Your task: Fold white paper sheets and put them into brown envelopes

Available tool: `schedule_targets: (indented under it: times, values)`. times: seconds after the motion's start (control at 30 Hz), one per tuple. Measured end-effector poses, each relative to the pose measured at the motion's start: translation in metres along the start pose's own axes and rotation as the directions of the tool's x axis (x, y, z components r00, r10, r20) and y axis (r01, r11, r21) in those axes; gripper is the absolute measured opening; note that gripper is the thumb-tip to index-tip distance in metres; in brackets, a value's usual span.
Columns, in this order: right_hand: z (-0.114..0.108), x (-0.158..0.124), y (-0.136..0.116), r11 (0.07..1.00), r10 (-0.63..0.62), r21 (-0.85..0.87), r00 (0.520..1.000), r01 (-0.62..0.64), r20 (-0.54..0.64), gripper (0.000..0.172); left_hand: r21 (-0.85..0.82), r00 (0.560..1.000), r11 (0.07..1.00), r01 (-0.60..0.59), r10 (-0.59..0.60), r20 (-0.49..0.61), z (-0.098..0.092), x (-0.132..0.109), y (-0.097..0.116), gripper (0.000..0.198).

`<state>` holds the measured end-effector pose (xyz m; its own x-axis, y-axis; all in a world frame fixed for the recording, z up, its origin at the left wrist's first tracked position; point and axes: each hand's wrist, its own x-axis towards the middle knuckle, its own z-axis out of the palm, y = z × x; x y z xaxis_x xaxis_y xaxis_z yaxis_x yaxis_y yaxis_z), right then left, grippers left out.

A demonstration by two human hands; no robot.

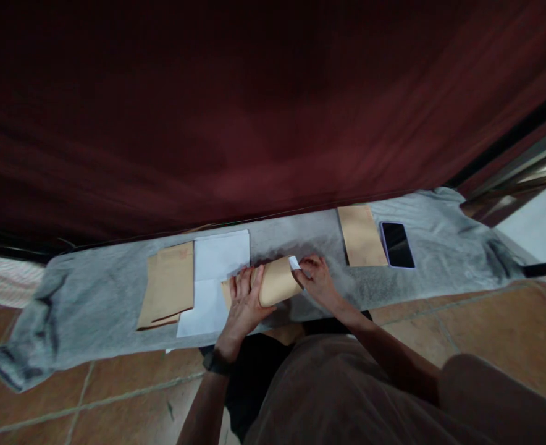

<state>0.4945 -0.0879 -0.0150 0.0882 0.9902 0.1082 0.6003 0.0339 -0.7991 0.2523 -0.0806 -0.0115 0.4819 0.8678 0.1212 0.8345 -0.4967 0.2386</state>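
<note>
A tan paper envelope (278, 283) lies bowed on the grey cloth in front of me. My left hand (246, 301) grips its left part, fingers over the top and thumb along the near side. A small corner of white paper (294, 262) shows at the envelope's right end. There my right hand (317, 279) has its fingers bent and pinched at the paper; its fingertips are partly hidden. Under and left of the envelope lie white paper sheets (222, 253), partly covered by a pile of tan envelopes (168, 281).
Grey cloth (97, 296) covers the long narrow surface. Another tan envelope (362, 236) lies to the right, beside a phone (397, 245) with a dark screen. A dark red curtain (264, 123) hangs behind. Tiled floor (129, 389) shows in front.
</note>
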Motion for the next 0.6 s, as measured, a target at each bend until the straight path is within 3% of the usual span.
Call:
schedule_targets:
  times: [0.1,0.3,0.6]
  values:
    - [0.005,0.000,0.000,1.000,-0.001,-0.009,1.000,0.001,-0.004,0.018,-0.014,1.000,1.000,-0.020,0.020,-0.009,0.002,0.002,0.003,0.118]
    - [0.009,-0.001,0.000,0.987,0.103,0.111,0.984,-0.120,0.143,0.028,-0.026,1.000,0.999,-0.022,0.022,0.007,0.003,0.004,0.008,0.118]
    - [-0.002,-0.007,0.000,0.977,0.101,0.178,0.991,-0.116,0.092,0.026,-0.023,1.000,1.000,-0.006,0.006,0.027,0.006,0.003,0.006,0.120]
